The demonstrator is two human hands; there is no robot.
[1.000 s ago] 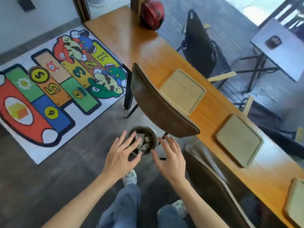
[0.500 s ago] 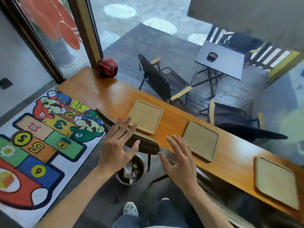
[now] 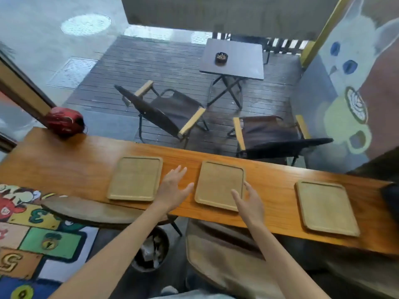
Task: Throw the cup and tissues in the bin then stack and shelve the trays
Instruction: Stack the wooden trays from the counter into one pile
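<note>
Three bare wooden trays lie in a row on the long wooden counter (image 3: 64, 162): a left tray (image 3: 135, 178), a middle tray (image 3: 218, 182) and a right tray (image 3: 326, 207). My left hand (image 3: 173, 188) hovers open between the left and middle trays. My right hand (image 3: 248, 200) is open over the near right corner of the middle tray. Below the counter a round dark bin (image 3: 151, 251) stands on the floor with crumpled white tissues inside; my left forearm covers part of it.
A red helmet (image 3: 63, 121) sits at the counter's far left end. Two chair backs (image 3: 90, 209) (image 3: 226, 253) stand against the counter's near edge. A colourful numbered mat (image 3: 32, 240) covers the floor at left. Glass beyond the counter shows patio chairs and a table.
My view has risen from the bin on the floor to the counter. Both hands moved up from above the bin and now reach over the counter around the middle tray, still holding nothing.
</note>
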